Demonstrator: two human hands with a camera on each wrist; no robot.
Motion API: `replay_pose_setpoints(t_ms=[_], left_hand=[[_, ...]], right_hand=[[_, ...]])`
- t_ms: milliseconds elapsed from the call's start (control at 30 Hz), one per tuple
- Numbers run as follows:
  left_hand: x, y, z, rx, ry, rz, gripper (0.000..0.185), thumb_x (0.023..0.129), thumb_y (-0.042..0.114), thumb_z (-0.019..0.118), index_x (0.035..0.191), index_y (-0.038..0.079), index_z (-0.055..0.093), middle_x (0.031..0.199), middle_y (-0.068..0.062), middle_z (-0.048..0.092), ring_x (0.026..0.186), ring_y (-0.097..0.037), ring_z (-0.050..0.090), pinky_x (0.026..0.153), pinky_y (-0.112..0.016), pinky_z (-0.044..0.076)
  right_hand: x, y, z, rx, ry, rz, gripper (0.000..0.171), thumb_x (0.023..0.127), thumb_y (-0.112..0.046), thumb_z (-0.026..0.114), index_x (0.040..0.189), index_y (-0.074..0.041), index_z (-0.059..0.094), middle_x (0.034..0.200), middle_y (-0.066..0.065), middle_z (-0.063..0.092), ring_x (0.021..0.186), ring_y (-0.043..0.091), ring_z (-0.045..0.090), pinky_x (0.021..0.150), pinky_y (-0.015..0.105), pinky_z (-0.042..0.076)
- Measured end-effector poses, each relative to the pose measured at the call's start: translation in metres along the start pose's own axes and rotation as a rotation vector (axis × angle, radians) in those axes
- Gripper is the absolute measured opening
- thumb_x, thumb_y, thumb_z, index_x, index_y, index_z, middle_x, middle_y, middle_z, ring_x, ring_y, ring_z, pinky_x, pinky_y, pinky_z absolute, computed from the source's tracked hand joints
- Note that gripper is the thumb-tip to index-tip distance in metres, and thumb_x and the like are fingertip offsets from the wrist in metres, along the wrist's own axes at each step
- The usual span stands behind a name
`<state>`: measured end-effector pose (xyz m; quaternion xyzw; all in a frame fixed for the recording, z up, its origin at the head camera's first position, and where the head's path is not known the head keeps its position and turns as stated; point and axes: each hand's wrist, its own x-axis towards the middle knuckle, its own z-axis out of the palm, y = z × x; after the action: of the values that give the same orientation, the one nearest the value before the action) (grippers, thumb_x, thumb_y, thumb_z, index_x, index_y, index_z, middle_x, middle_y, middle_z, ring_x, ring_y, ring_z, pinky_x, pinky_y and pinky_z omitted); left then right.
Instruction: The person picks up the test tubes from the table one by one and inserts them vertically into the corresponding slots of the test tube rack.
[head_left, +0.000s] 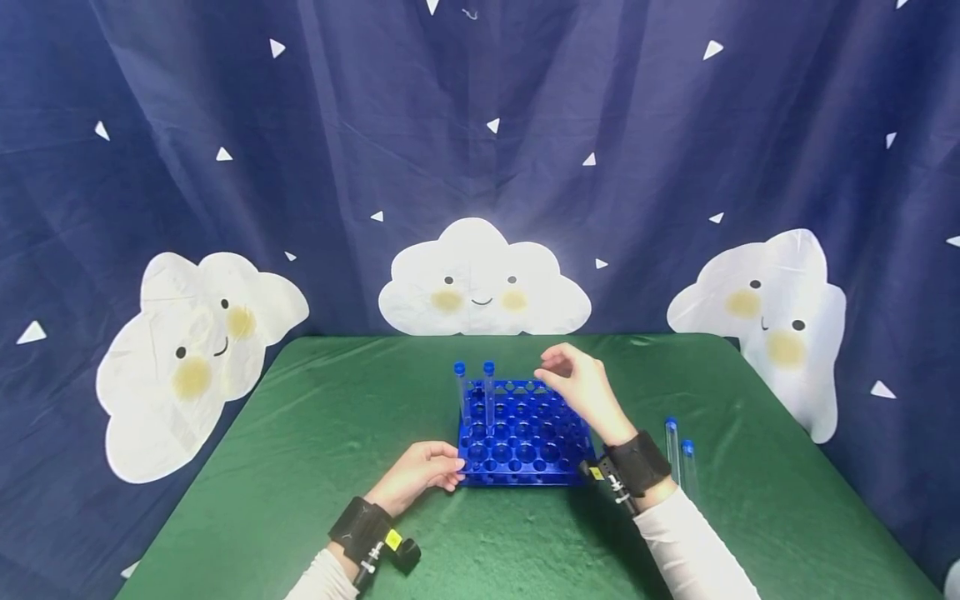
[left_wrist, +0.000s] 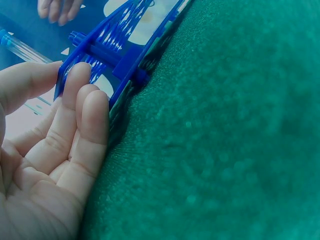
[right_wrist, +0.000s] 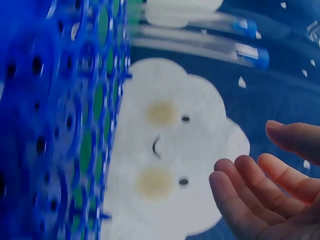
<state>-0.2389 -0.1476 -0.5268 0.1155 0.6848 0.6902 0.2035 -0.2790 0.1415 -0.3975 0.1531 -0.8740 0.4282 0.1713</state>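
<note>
A blue test-tube rack (head_left: pixel 522 433) stands on the green table (head_left: pixel 315 433). Two clear tubes with blue caps (head_left: pixel 474 392) stand upright in its far left holes. My left hand (head_left: pixel 420 475) rests on the table with straight fingers touching the rack's near left corner (left_wrist: pixel 117 75). My right hand (head_left: pixel 576 385) hovers above the rack's far right part, fingers loosely curled and holding nothing; the right wrist view shows its empty fingers (right_wrist: pixel 260 192) beside the rack (right_wrist: pixel 55 120). Two more capped tubes (head_left: pixel 679 467) lie on the table to the right of my right wrist.
A dark blue curtain (head_left: pixel 480 150) with white cloud figures hangs behind the table. Black wrist straps with small cameras sit on both forearms. Green cloth stretches to the left and in front of the rack.
</note>
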Motion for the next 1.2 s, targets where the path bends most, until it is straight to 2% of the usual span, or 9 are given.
replay_pose_setpoints(t_ms=[233,500,633,733,900,1000,1200], left_hand=[[-0.001,0.000,0.000,-0.002,0.000,-0.004,0.025,0.089,0.015,0.069,0.105,-0.002,0.060,0.084,-0.002,0.071,0.075,-0.012,0.067,0.069,-0.025,0.059],[-0.001,0.000,0.000,-0.005,0.002,-0.007,0.025,0.089,0.016,0.069,0.105,-0.002,0.060,0.085,-0.002,0.071,0.076,-0.012,0.067,0.070,-0.026,0.058],[-0.001,0.000,0.000,-0.004,0.001,-0.005,0.025,0.089,0.016,0.069,0.105,-0.002,0.060,0.085,-0.002,0.071,0.076,-0.012,0.067,0.070,-0.025,0.059],[-0.001,0.000,0.000,-0.004,-0.001,-0.001,0.026,0.089,0.015,0.068,0.106,-0.003,0.060,0.085,-0.002,0.071,0.075,-0.012,0.067,0.070,-0.024,0.058],[-0.003,0.001,0.001,-0.004,0.003,0.002,0.027,0.090,0.014,0.068,0.107,-0.005,0.059,0.085,-0.002,0.070,0.075,-0.012,0.067,0.069,-0.024,0.058],[-0.003,0.001,0.002,-0.003,0.005,0.000,0.026,0.090,0.014,0.068,0.106,-0.005,0.059,0.085,-0.002,0.071,0.075,-0.012,0.067,0.069,-0.024,0.058],[-0.003,0.002,0.002,-0.003,0.003,0.002,0.025,0.090,0.014,0.068,0.106,-0.004,0.059,0.085,-0.002,0.071,0.075,-0.012,0.067,0.069,-0.024,0.058]], right_hand=[[-0.006,0.030,-0.033,-0.089,0.018,0.053,0.025,0.087,-0.020,0.073,0.106,-0.005,0.065,0.099,0.015,0.073,0.091,0.030,0.070,0.083,0.047,0.056],[-0.016,0.060,-0.056,-0.191,-0.065,0.133,0.026,0.088,-0.021,0.071,0.105,-0.002,0.065,0.099,0.016,0.071,0.090,0.031,0.067,0.079,0.045,0.054],[-0.019,0.073,-0.059,-0.243,-0.149,0.209,0.030,0.087,-0.022,0.071,0.105,0.002,0.065,0.098,0.019,0.069,0.088,0.030,0.065,0.076,0.045,0.054],[-0.021,0.081,-0.058,-0.271,-0.250,0.287,0.034,0.086,-0.022,0.071,0.105,0.005,0.063,0.100,0.022,0.068,0.081,0.029,0.065,0.071,0.042,0.055],[-0.025,0.090,-0.055,-0.258,-0.391,0.420,0.035,0.085,-0.019,0.072,0.105,0.008,0.061,0.102,0.024,0.064,0.079,0.027,0.066,0.064,0.038,0.059],[-0.027,0.095,-0.053,-0.250,-0.406,0.469,0.031,0.085,-0.016,0.072,0.102,0.006,0.060,0.096,0.020,0.063,0.079,0.025,0.064,0.063,0.039,0.060],[-0.031,0.101,-0.049,-0.241,-0.417,0.481,0.023,0.081,-0.013,0.074,0.091,0.002,0.060,0.078,0.011,0.057,0.067,0.020,0.057,0.058,0.036,0.057]])
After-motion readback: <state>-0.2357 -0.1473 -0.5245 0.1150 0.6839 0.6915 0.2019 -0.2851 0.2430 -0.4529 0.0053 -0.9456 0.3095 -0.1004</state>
